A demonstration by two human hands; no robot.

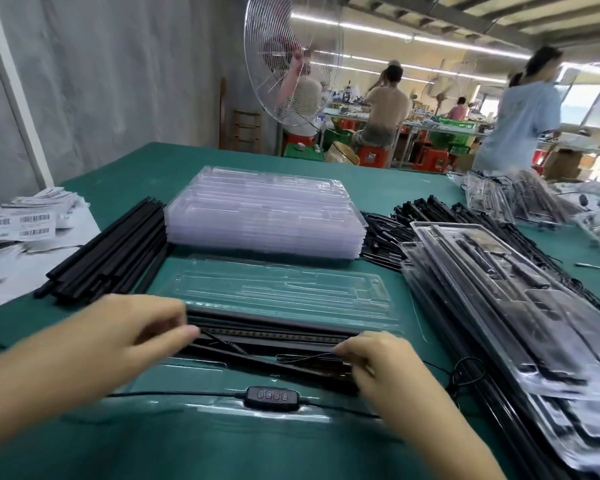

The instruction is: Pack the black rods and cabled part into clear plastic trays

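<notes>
An open clear plastic tray [284, 289] lies in front of me on the green table. Several black rods [274, 332] lie lengthwise in its near half. My left hand [136, 329] pinches the rods' left end with curled fingers. My right hand [378, 365] pinches their right end, with a thin black cable under its fingertips. The cabled part's black controller [272, 396], with its row of buttons, sits in the tray's nearest section, and its cable runs off to both sides.
A stack of empty clear trays [267, 213] stands behind the open one. Loose black rods [115, 251] are piled at the left, barcode labels [25, 220] beyond them. Packed trays [499, 306] are heaped at the right over more rods and cables. A fan [291, 60] and people stand behind.
</notes>
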